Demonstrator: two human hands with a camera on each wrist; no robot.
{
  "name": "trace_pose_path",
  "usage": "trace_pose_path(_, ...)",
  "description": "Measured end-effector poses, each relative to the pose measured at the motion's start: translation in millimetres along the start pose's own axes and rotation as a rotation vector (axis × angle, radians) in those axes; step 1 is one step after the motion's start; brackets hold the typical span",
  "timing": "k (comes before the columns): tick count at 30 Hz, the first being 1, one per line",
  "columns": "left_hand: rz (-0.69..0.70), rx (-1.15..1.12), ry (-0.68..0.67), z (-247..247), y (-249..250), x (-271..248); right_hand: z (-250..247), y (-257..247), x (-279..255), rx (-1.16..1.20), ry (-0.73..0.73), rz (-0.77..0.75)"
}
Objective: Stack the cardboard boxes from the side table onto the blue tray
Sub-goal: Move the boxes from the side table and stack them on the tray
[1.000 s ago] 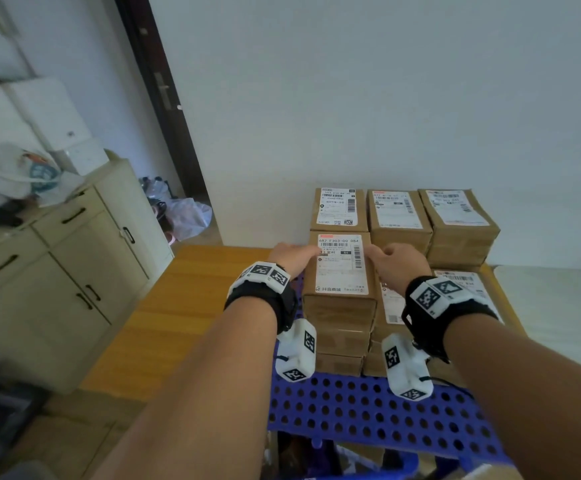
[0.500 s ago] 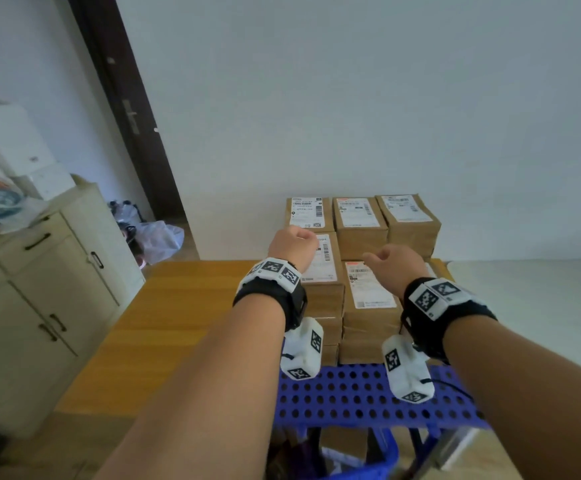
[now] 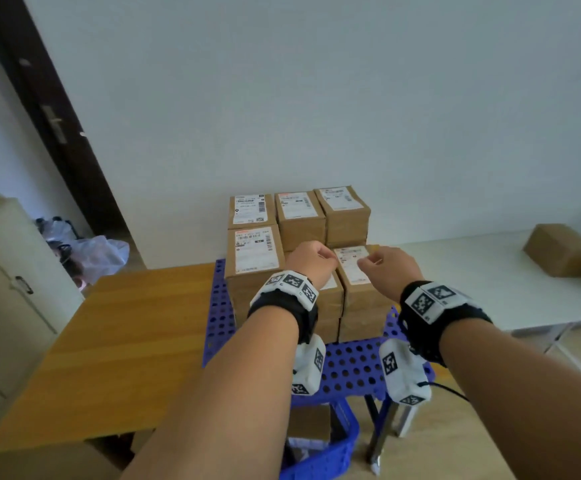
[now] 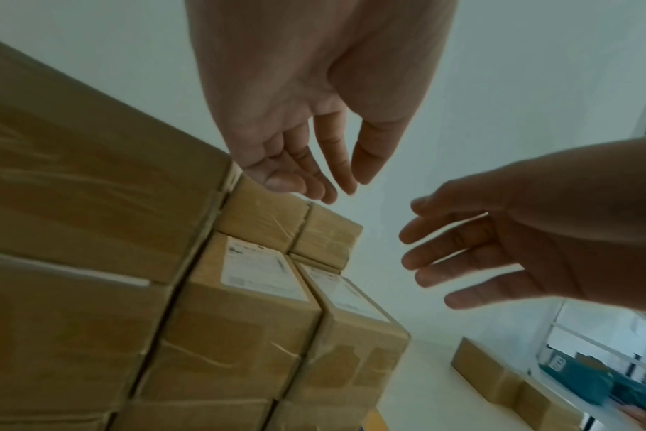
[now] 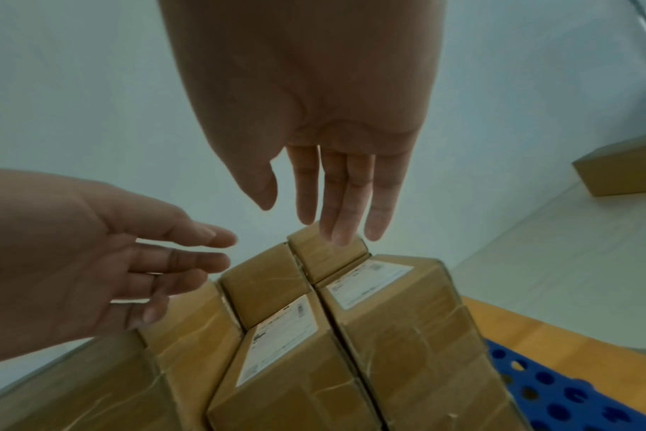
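Labelled cardboard boxes (image 3: 256, 258) stand stacked in rows on the blue perforated tray (image 3: 351, 368); the front-left stack is the tallest. My left hand (image 3: 320, 258) and right hand (image 3: 375, 263) hover side by side above the lower front boxes (image 3: 351, 268) and touch nothing. The left wrist view shows the left hand (image 4: 314, 163) with relaxed fingers and an empty palm. In the right wrist view the right hand (image 5: 328, 189) has its fingers straight, over the boxes (image 5: 380, 335). A few loose boxes (image 3: 559, 251) lie on the white side table (image 3: 472, 271) at the right.
A wooden table (image 3: 126, 334) adjoins the tray on the left. Beyond it stand a beige cabinet (image 3: 12, 271), a dark door (image 3: 57, 126) and plastic bags (image 3: 95, 254) on the floor. A blue bin (image 3: 327, 455) sits under the tray. A white wall is close behind the stacks.
Both hands have let go of the front-left top box, risen and shifted right over the lower stacks. The view has swung right, and the white side table now shows.
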State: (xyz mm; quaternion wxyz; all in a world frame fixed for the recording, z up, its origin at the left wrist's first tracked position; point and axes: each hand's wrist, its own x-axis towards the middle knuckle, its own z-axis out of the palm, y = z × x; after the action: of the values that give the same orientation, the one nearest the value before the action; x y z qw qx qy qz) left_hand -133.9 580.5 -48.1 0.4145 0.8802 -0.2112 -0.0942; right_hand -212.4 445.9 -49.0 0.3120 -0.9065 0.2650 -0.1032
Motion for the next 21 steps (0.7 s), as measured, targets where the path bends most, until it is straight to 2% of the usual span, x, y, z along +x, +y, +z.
trace_pose_path(8,0.032,0.038,-0.134,79,49,16,-46,73,9,0.013,0.052,0.084)
trace_pose_path(15,0.027,0.053,-0.217,179,109,32,-106,174,25,0.008,0.081,0.161)
trace_pose_path(21,0.028,0.036,-0.221,258,159,42,-157,258,36,0.027,0.066,0.218)
